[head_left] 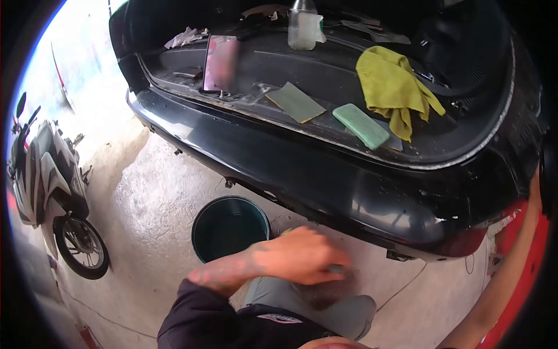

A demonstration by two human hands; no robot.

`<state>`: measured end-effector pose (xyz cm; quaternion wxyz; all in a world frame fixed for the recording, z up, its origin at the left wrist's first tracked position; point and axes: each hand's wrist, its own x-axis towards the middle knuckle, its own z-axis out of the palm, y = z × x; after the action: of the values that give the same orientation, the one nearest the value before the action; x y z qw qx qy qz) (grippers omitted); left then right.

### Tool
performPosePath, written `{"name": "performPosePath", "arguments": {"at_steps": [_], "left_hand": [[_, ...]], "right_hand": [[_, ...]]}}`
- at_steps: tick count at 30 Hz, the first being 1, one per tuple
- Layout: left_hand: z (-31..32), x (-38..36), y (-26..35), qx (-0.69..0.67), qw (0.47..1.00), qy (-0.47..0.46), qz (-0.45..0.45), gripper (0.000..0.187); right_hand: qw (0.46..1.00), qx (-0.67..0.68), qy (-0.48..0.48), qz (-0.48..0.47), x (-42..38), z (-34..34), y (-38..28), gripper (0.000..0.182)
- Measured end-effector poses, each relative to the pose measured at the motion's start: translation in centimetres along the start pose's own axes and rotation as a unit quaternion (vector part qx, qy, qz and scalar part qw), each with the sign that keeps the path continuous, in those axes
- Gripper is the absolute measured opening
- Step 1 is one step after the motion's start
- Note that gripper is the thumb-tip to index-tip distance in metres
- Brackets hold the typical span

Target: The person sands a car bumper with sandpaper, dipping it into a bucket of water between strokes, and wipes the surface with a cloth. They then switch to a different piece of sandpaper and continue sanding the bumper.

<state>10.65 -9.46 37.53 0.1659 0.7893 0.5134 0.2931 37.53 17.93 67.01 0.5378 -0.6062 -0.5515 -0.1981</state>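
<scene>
My left hand (302, 255) is curled in front of my lap, below the front edge of a glossy black car bumper (302, 168). A small grey-green piece shows at its blurred fingers; I cannot make out what it is. My right arm reaches up along the right side to the bumper's end, where my right hand (535, 186) is mostly hidden at the dark image edge. On the bumper's inner ledge lie a pale green block (361, 126), a grey sheet of sandpaper (296, 102) and a crumpled yellow cloth (392, 84).
Beneath the bumper stands a dark green bucket (197, 227). Further back on the ledge are a phone (213, 64) with a pinkish screen and a clear bottle (301, 32). A scooter (52, 174) is parked at left. Something red (532, 256) stands at right.
</scene>
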Motion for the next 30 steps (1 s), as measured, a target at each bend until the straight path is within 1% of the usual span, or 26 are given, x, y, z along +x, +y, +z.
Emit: {"name": "performPosePath", "arguments": {"at_steps": [1,2,3,4,5,6,7,8,10,13,15,17,19,22,23,25,28,29,30], "left_hand": [[0.1,-2.6,-2.0,-0.059,0.998,-0.010,-0.035,0.023],[-0.6,-4.8,-3.1,-0.096,0.983,-0.063,-0.146,0.025],[-0.8,-6.8,-4.8,-0.099,0.964,-0.082,-0.231,0.028],[1.3,-9.8,-7.9,-0.076,0.962,-0.030,-0.260,0.030],[3.0,-12.7,-11.5,-0.067,0.949,-0.037,-0.305,0.035],[3.9,-14.8,-13.9,-0.051,0.921,-0.070,-0.380,0.043],[6.3,-17.4,-17.3,-0.030,0.897,-0.081,-0.435,0.046],[7.6,-18.9,-19.5,0.000,0.864,-0.101,-0.493,0.049],[11.2,-21.3,-24.3,0.045,0.787,-0.155,-0.596,0.047],[16.9,-24.3,-29.8,0.063,0.757,-0.180,-0.625,0.045],[21.9,-26.7,-33.1,0.056,0.746,-0.200,-0.632,0.044],[23.8,-26.9,-33.1,0.061,0.745,-0.215,-0.628,0.043],[23.8,-25.5,-30.5,0.081,0.753,-0.223,-0.614,0.042],[26.6,-25.6,-31.0,0.047,0.748,-0.270,-0.604,0.038],[26.7,-25.5,-31.1,0.050,0.755,-0.275,-0.593,0.036],[24.3,-24.6,-29.5,0.060,0.766,-0.284,-0.574,0.034],[20.4,-24.3,-27.8,0.145,0.783,-0.221,-0.562,0.031],[18.3,-24.0,-26.7,0.151,0.780,-0.195,-0.575,0.030],[15.9,-23.5,-25.5,0.158,0.777,-0.170,-0.586,0.030]], "right_hand": [[0.980,0.032,0.099,-0.170,0.6,1.2,1.9,0.022],[0.921,0.062,0.193,-0.333,2.4,3.8,5.8,0.022],[0.824,0.091,0.282,-0.483,3.5,5.2,8.1,0.023],[0.819,0.095,0.283,-0.490,3.6,5.3,8.2,0.025],[0.819,0.089,0.284,-0.490,3.7,5.4,8.4,0.025],[0.819,0.084,0.285,-0.491,3.8,5.4,8.5,0.026],[0.819,0.080,0.286,-0.491,3.9,5.5,8.6,0.026],[0.805,0.073,0.286,-0.514,4.2,5.5,8.8,0.027],[0.809,0.069,0.282,-0.510,4.8,6.0,9.1,0.027],[0.830,0.056,0.269,-0.485,5.6,7.0,9.7,0.028],[0.843,0.048,0.261,-0.468,6.4,7.7,10.2,0.029],[0.855,0.036,0.253,-0.451,7.3,8.2,10.9,0.029],[0.867,0.022,0.244,-0.433,8.3,8.4,12.0,0.029],[0.885,-0.002,0.228,-0.405,9.8,8.5,14.0,0.030],[0.892,-0.009,0.220,-0.395,10.2,8.7,14.8,0.030],[0.906,-0.021,0.204,-0.371,10.7,9.4,16.6,0.031],[0.927,-0.039,0.178,-0.328,10.9,10.4,19.8,0.032],[0.929,-0.040,0.175,-0.324,7.3,7.3,14.0,0.032],[0.973,-0.019,0.109,-0.204,3.6,4.0,7.8,0.031]]}}
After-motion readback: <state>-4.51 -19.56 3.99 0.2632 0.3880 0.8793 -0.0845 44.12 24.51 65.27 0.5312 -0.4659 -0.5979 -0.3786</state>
